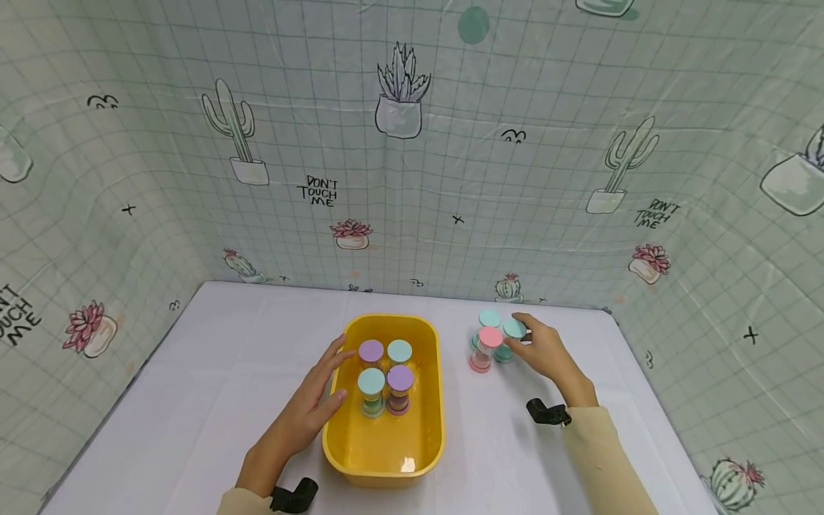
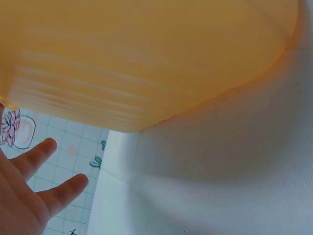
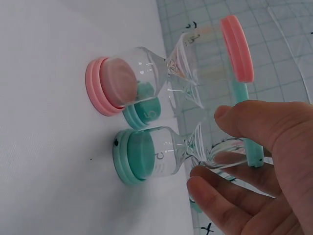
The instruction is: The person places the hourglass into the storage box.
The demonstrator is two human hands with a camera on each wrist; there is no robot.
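Note:
My right hand [image 1: 543,350] has its thumb and fingers around the upper part of a teal-capped hourglass [image 1: 513,328], which stands upright on the table. In the right wrist view, the teal base [image 3: 129,156] meets the white surface. Close beside it stand a pink-capped hourglass [image 1: 491,337] and another teal-capped hourglass [image 1: 489,318]. My left hand [image 1: 305,411] is at the left rim of a yellow bin [image 1: 380,481], its fingers spread and holding no hourglass. Inside the bin stand two purple-capped hourglasses [image 1: 370,352] and two light-blue-capped hourglasses [image 1: 371,381], grouped toward its back and middle.
The white table [image 1: 193,372] ends at the back against a hanging grid-patterned cloth [image 1: 450,179] printed with cacti. More of this cloth hangs on both sides. Black straps with small camera mounts [image 1: 547,413] sit on both wrists.

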